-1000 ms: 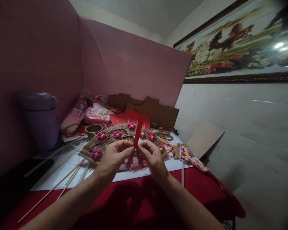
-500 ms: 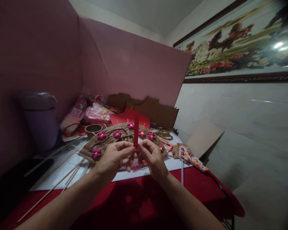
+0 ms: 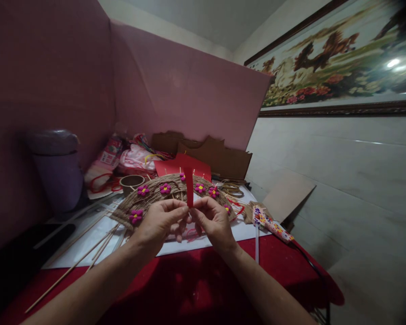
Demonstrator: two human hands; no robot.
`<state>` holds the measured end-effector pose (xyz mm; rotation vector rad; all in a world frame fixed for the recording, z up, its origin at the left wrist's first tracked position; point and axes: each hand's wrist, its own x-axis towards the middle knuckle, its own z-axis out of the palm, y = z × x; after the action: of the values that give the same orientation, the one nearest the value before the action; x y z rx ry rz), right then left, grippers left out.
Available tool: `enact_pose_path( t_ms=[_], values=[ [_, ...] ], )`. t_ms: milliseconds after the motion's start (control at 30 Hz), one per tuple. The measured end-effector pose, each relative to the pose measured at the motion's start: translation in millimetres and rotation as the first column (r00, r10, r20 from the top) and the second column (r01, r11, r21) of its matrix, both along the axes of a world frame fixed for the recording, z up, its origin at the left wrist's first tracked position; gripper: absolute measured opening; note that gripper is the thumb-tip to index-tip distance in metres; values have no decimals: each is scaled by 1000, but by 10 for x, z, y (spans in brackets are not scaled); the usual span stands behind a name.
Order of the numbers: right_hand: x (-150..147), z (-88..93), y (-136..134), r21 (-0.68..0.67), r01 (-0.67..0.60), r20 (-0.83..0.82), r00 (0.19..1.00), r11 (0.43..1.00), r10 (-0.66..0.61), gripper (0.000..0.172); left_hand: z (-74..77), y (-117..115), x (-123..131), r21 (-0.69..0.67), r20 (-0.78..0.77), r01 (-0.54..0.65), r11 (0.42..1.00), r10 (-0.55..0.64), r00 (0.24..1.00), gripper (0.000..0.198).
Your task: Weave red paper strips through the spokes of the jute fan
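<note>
- Red strip stands upright, on the near side of the flowered twine piece.
- My left hand and right hand pinch its lower end, presumably for steadiness.

The red strip is narrow, long and flat-looking, of one plain colour. It stands almost upright in the air, with a slight curve, its upper part leaning a little to the left, and its lower end is pinched between the fingertips of the left hand and the right hand.
</note>
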<state>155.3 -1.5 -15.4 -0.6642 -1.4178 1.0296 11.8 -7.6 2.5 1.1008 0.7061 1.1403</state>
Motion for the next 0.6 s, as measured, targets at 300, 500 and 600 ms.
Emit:
enact_pose_path(
  t_ms=[300, 500, 600],
  values=[
    [-10, -7, 6, -128, -93, -64, 994, 987, 85, 27, -5, -27, 15, 174, -24, -77, 982, 83, 996, 17],
    [40, 33, -4, -265, -325, -176, 942, 908, 286, 23, 31, -57, 4, 189, -31, -105, 976, 113, 993, 17],
    [59, 56, -7, -287, -387, -199, 919, 876, 341, 23, 54, -80, 12, 207, -55, -138, 968, 153, 987, 15]
  ],
)
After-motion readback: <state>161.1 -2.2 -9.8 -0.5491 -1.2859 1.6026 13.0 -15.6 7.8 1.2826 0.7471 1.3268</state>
